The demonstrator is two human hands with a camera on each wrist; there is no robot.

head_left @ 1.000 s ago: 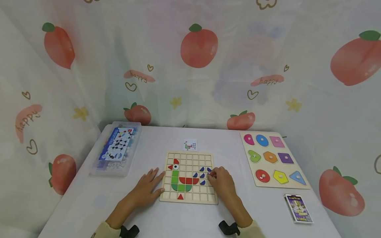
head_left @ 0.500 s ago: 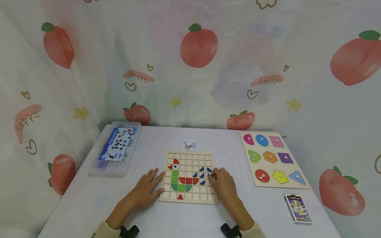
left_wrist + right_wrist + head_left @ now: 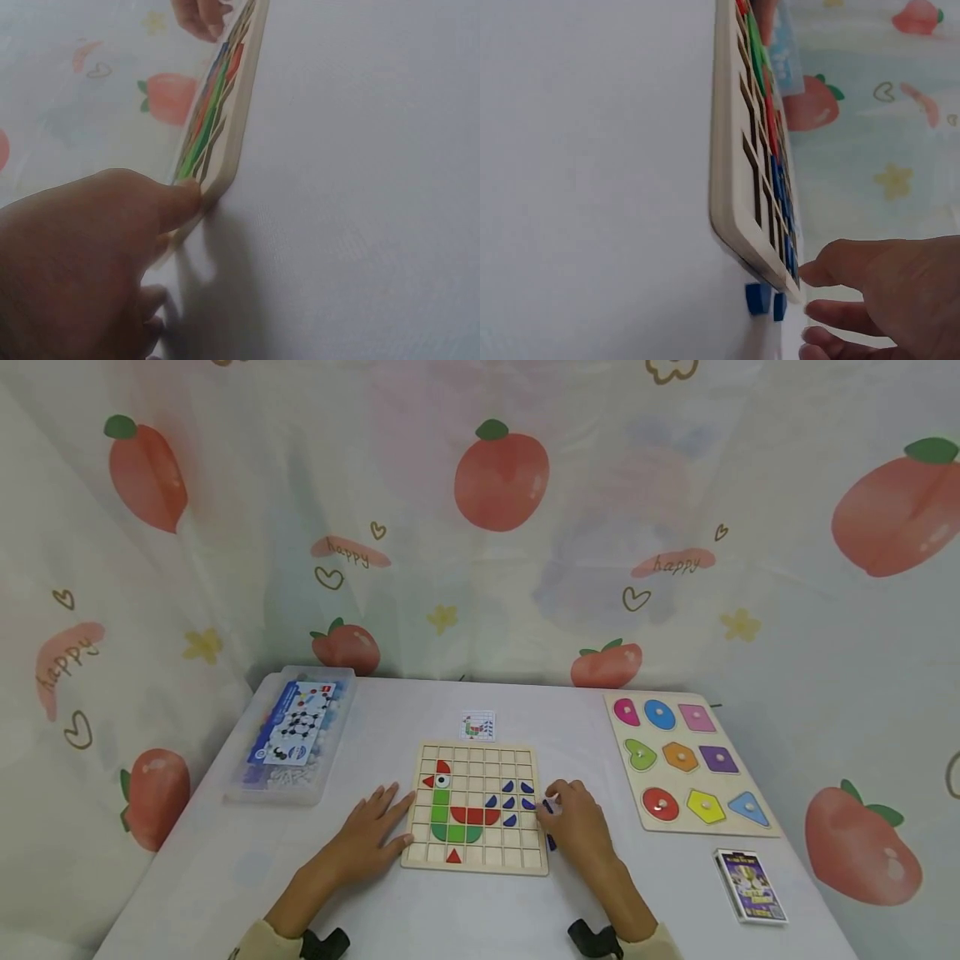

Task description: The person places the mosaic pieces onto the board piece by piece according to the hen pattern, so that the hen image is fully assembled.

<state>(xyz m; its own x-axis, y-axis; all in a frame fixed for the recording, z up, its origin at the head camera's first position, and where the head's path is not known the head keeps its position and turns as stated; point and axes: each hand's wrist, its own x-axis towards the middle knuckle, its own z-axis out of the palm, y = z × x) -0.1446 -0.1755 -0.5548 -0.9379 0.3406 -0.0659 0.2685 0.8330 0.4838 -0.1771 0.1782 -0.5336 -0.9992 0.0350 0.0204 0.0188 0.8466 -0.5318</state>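
Observation:
A wooden grid board (image 3: 517,857) lies on the table. Red, green and blue pieces and an eye tile (image 3: 443,782) form a bird figure on it, with several blue pieces (image 3: 510,802) at its right. My left hand (image 3: 363,835) rests its spread fingers along the board's left edge; its thumb (image 3: 178,204) touches the rim. My right hand (image 3: 576,825) is just off the board's right edge, thumb and fingers apart in the right wrist view. Beside that edge, two loose blue pieces (image 3: 757,298) lie on the table near those fingertips. One red triangle (image 3: 454,856) sits in the board's bottom row.
Behind the board lies a small pattern card (image 3: 477,725). A clear plastic box (image 3: 296,735) stands at the left. At the right are a shape puzzle board (image 3: 693,764) and a card pack (image 3: 752,885). A printed cloth hangs behind the table.
My right hand has moved right, away from the blue piece at the board's right edge, and its fingers have parted. That piece stays in its cell. My left hand has not moved.

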